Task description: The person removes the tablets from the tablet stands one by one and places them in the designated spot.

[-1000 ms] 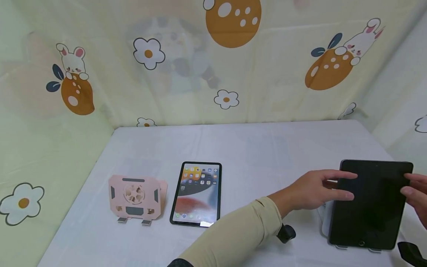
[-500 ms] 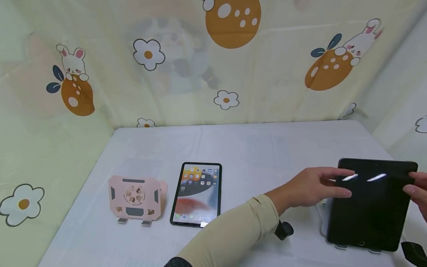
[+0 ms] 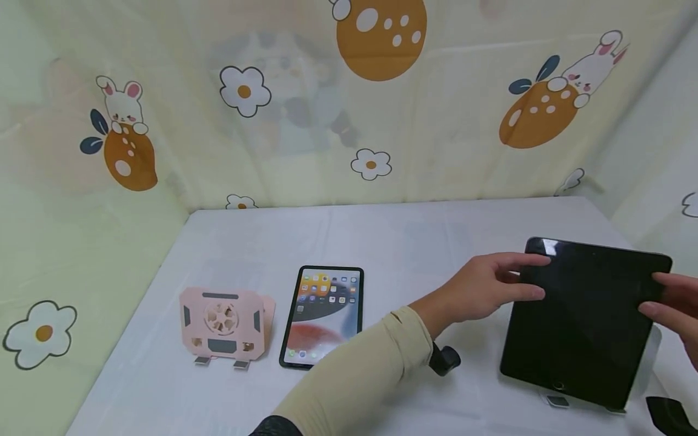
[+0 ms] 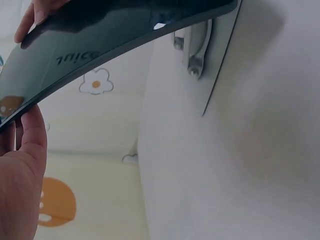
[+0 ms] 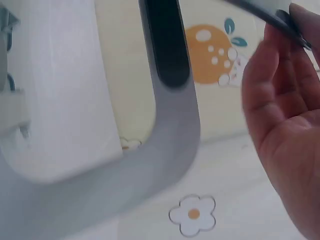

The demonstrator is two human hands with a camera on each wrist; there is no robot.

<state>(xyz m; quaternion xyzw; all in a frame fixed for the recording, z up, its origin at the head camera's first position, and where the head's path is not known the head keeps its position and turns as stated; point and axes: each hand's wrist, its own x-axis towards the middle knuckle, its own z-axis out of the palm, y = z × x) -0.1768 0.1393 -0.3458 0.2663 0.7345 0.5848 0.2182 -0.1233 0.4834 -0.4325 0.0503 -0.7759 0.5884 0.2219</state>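
While both hands grip the dark-screened tablet (image 3: 583, 327) by its side edges, it stands tilted at the right of the worktop (image 3: 403, 242), in front of a grey stand (image 5: 177, 120). The left hand (image 3: 482, 287) is clamped on its left edge, the right hand (image 3: 676, 303) on its right. The step looks like handling the tablet at its support; whether it is being seated or removed cannot be told. Either way, the next move calls for levelling the tablet and keeping its lower edge clear of the stand's feet (image 3: 557, 401). The head view hides most of the stand; the left wrist view shows its hinge (image 4: 195, 67), and the right wrist view its open frame and dark pad (image 5: 170, 45).
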